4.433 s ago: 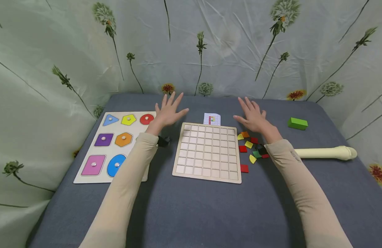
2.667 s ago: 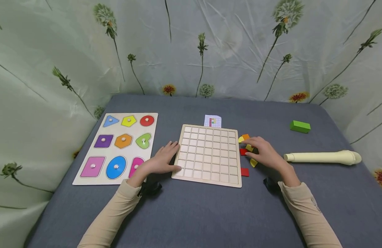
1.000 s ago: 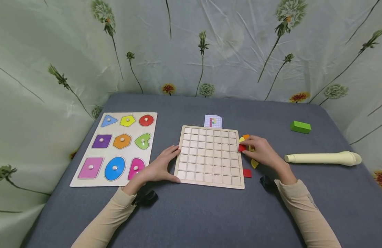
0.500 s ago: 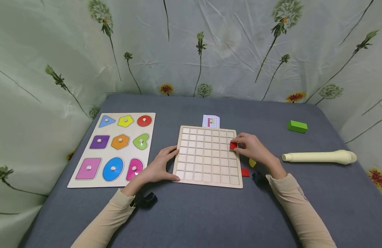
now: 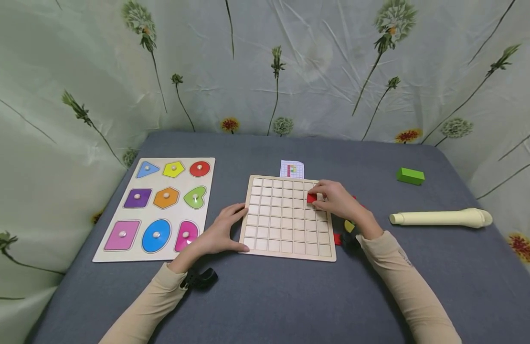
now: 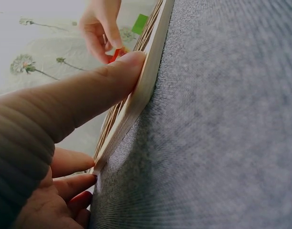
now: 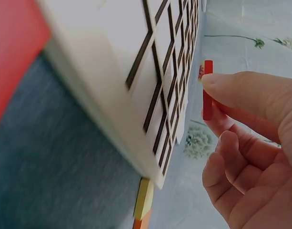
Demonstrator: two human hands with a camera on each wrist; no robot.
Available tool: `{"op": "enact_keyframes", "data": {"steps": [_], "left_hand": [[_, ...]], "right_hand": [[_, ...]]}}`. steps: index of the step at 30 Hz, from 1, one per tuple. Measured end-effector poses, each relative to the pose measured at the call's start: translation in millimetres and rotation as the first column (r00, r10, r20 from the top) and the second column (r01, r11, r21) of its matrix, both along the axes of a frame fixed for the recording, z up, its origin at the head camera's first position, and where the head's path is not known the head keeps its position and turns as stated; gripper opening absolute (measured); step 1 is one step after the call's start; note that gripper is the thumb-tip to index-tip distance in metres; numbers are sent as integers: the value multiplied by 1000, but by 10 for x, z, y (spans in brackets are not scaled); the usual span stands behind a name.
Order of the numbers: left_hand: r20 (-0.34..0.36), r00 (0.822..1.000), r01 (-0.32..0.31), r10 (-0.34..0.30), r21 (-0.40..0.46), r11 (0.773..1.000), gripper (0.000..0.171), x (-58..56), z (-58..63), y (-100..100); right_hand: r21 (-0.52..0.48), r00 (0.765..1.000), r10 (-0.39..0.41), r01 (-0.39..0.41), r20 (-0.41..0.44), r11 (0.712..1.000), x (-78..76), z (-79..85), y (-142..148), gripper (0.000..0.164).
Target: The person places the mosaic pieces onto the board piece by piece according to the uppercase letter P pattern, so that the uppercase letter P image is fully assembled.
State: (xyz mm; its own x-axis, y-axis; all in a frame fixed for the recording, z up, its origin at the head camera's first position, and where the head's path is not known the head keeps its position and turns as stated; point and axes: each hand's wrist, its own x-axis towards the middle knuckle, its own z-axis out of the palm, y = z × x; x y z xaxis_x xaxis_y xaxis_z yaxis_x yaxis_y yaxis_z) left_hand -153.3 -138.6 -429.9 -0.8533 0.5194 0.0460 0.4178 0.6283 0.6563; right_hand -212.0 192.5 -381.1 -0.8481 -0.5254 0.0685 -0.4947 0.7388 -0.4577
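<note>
My right hand (image 5: 340,200) pinches a small red square tile (image 5: 312,198) between thumb and fingertips over the right part of the wooden grid board (image 5: 273,222). In the right wrist view the tile (image 7: 208,107) is seen edge-on, held above the board's squares. My left hand (image 5: 219,235) rests spread against the board's left edge, and the left wrist view shows its thumb (image 6: 103,86) on the rim near one corner. Beyond the board's far edge lies a small printed pattern card (image 5: 292,169). Other tiles, such as a yellow one (image 5: 349,226), lie partly hidden under my right arm.
To the left lies a knobbed shape puzzle (image 5: 153,210) with colourful pieces. A green block (image 5: 410,176) and a cream microphone-shaped object (image 5: 441,218) lie to the right. Another red tile (image 5: 337,239) is beside the board's right edge. A patterned curtain (image 5: 325,71) hangs behind the table.
Both hands came down from above the table's far part. My left hand settled at the board's left edge; my right hand picked up a red tile from the pile and carried it left over the board.
</note>
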Motion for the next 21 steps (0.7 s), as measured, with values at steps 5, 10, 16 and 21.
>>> {"op": "enact_keyframes", "data": {"steps": [5,10,16,21], "left_hand": [[-11,1000,0,0,3,1000,99,8,11,1],[-5,1000,-3,3,3,1000,99,5,4,12],[2,1000,-8,8,1,1000,99,-6,-4,13],[-6,1000,-8,8,-3,1000,99,-3,7,9]], "right_hand": [[-4,1000,4,-4,8,1000,-45,7,-114,30],[4,999,46,-46,-25,999,-100,2,-202,28],[38,995,81,-79,-63,996,-181,-17,-273,26],[47,995,92,-90,-46,995,-233,-16,-348,25]]}}
